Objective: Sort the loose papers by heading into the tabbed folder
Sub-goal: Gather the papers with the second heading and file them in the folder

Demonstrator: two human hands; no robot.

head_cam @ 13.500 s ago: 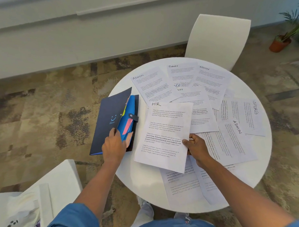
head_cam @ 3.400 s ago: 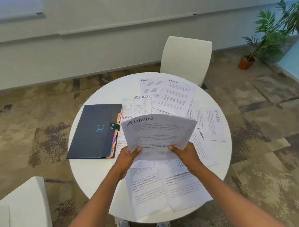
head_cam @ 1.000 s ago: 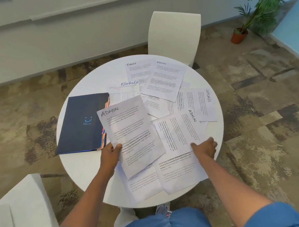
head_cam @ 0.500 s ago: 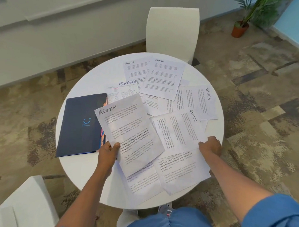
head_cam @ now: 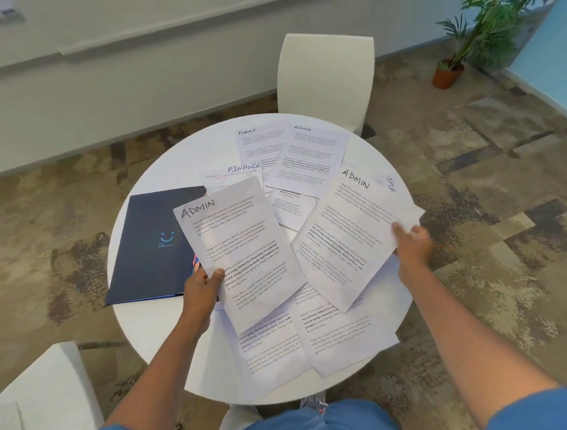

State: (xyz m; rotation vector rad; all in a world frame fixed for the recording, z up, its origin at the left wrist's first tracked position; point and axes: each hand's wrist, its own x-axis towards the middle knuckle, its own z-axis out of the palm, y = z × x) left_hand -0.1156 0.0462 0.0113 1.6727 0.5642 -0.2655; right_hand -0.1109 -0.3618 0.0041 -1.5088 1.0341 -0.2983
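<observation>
My left hand pinches the lower left edge of a sheet headed ADMIN, held above the table. My right hand grips the right edge of a second ADMIN sheet, lifted and tilted. The dark blue tabbed folder lies closed at the table's left, coloured tabs peeking out beside my left hand. Loose papers stay on the round white table: two FINANCE sheets, a third ADMIN sheet, a partly hidden sheet starting SPOR, and two sheets near me with headings covered.
A white chair stands behind the table and another white seat at my lower left. A potted plant sits on the patterned carpet at the far right. A pale wall runs along the back.
My right hand has lifted the second ADMIN sheet off the table and turned it upright. My left hand still holds the first ADMIN sheet, a little higher.
</observation>
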